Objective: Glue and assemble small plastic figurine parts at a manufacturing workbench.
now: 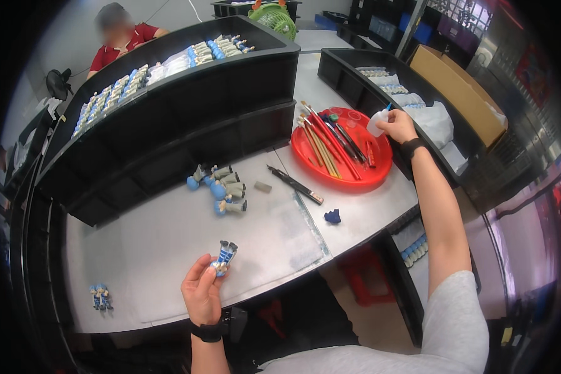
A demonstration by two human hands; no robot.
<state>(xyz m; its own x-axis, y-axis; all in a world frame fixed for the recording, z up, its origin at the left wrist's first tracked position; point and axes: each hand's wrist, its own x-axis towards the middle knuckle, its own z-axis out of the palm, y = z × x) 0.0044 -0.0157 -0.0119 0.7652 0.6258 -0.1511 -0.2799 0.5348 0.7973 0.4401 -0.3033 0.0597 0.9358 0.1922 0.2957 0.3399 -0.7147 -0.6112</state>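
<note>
Between the thumb and fingers of my left hand (202, 288) is a small blue and white figurine (225, 257), its dark feet pointing up and away from me. My right hand (399, 128) reaches out over the far right of a round red tray (380, 177). Its fingers pinch a small white squeeze bottle (376, 122) with a blue tip. Paintbrushes (321, 149) and dark pens lie in the tray. Several blue-headed figurines (221, 190) lie in a cluster on the grey table (268, 249), and a small group of figurines (101, 297) sits at the left.
A black craft knife (296, 185), a grey block (262, 186) and a dark blue lump (332, 216) lie mid-table. Stacked black crates (187, 112) of figurines wall off the far left. Another black crate (355, 78) stands right. Behind the stack is a person in red (128, 40).
</note>
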